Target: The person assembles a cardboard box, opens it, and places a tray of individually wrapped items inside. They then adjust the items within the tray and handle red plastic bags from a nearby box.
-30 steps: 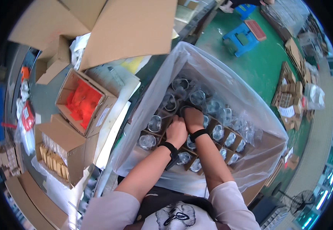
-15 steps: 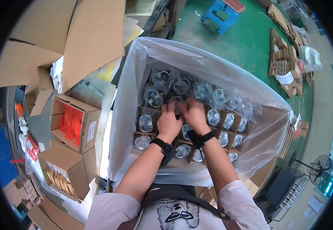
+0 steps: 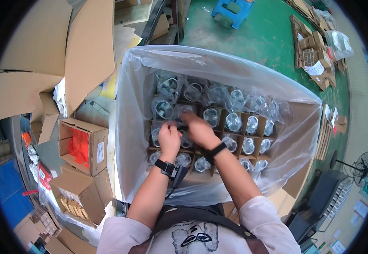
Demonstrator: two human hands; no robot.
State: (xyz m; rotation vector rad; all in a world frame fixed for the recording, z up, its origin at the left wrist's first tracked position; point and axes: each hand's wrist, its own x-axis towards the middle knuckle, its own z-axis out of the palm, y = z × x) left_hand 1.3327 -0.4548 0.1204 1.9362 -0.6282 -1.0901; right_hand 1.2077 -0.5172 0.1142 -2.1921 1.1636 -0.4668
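I'm looking down into a large plastic-lined box (image 3: 218,63) across the centre. At nine o'clock sits a smaller open carton (image 3: 93,148) holding something red. Over the big box, the right hand (image 3: 198,130) bends its fingers narrowly downward; the left hand (image 3: 170,137), just beside it at eight o'clock, bunches its fingertips. I can't tell whether either grips anything. Bagged metal parts (image 3: 234,122) stand in rows around both hands.

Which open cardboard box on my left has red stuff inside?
The white-labelled box, just beyond the carton of tan packets; only it shows red contents.
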